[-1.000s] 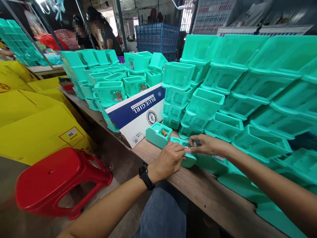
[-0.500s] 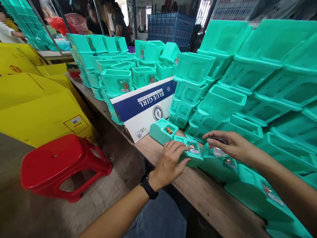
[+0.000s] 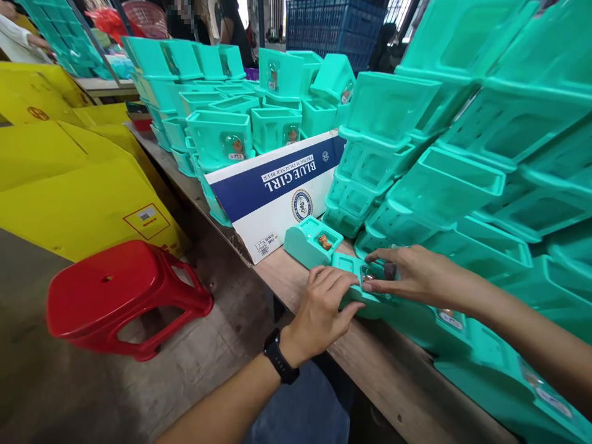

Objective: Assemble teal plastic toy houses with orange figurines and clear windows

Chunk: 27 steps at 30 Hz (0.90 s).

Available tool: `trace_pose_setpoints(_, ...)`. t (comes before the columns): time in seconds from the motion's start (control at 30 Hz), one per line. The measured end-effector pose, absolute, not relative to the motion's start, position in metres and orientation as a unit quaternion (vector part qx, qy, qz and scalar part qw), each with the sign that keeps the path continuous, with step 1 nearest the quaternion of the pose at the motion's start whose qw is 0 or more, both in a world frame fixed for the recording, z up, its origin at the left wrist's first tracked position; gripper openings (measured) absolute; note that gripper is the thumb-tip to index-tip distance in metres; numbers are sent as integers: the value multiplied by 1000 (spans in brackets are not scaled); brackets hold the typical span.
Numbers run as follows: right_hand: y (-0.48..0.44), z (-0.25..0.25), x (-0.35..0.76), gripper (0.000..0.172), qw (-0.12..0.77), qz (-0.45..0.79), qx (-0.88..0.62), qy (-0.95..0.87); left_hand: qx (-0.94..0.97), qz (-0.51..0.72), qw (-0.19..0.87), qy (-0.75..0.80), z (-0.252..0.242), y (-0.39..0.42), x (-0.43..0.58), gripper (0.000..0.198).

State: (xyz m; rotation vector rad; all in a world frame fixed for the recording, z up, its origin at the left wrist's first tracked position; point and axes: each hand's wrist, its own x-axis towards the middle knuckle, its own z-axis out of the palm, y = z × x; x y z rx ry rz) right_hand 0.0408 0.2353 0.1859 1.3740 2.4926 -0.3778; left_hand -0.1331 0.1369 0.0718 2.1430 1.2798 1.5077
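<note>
My left hand [image 3: 321, 308], with a black watch on its wrist, grips the near side of a small teal plastic box [image 3: 346, 264]. This box lies on the wooden table and has a recess in its top. Over that recess, my right hand [image 3: 411, 274] pinches a small clear plastic piece [image 3: 389, 270], mostly hidden by the fingers. A small figure in the recess is partly covered by my right fingertips. Just beyond sits another teal box [image 3: 305, 243] with a brown figure [image 3: 324, 241] in its window. More teal boxes are lined up under my right forearm.
Tall stacks of teal boxes [image 3: 393, 105] rise at the right and back. A Blue Girl carton flap [image 3: 259, 216] leans behind the work spot. A red stool [image 3: 106, 290] and yellow sheets [image 3: 69, 191] are at left. Other people are in the background.
My right hand has moved left with the clear piece, from above the neighbouring box to the box under my left hand. The left hand keeps its grip. The view has tilted down slightly.
</note>
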Motion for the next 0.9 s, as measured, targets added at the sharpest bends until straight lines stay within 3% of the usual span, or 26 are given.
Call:
trace_pose_setpoints(0.1,233,185,40,56,112,-154,468,863,731,513,122,433,72,137,-134,30)
trace_pose_setpoints(0.23,231,184,43,29,76,-148,370,914,737,506,130,429,73,138,-135,27)
trace_pose_setpoints(0.4,235,179,46,36,57,-53,270,960,742,493,117,440,75,136,-136,23)
trace_pose_setpoints(0.63,241,178,60,19,49,-63,264,961,739,483,91,461,75,137,-136,25)
trace_pose_setpoints(0.73,238,184,69,26,26,-117,334,935,737,485,91,462,74,137,-135,26)
trace_pose_setpoints(0.83,236,189,65,54,18,-156,393,906,739,480,97,462,74,138,-136,24)
trace_pose_setpoints(0.9,238,189,58,63,42,-169,386,906,740,482,100,459,75,138,-136,23)
